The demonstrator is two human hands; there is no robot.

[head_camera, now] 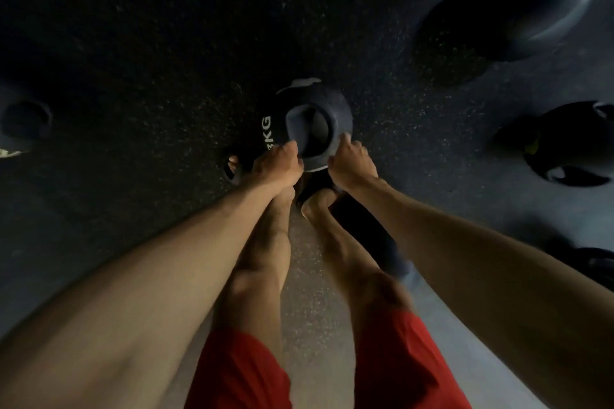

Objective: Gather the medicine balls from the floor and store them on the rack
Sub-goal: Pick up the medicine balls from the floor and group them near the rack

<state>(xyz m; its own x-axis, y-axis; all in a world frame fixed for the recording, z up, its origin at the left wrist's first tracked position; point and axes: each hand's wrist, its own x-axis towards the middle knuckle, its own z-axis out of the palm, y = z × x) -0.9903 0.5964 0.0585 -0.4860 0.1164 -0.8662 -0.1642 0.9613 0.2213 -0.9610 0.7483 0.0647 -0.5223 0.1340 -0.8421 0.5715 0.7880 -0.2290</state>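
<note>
Red shorts [239, 372] above medicine ball [339, 113], another ball [564, 149] at right

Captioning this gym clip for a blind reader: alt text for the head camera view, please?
A person's left hand and right hand grip a dark medicine ball marked KG on a speckled floor, seen from above. Other dark balls lie nearby; red shorts show below.

Black medicine ball [327, 103] with white lettering, speckled dark floor [166, 43], red shorts [242, 375].

Matt black rubbery medicine ball [319, 103] on a rough, speckled rubber floor [166, 43]; red cloth shorts [398, 359].
</note>
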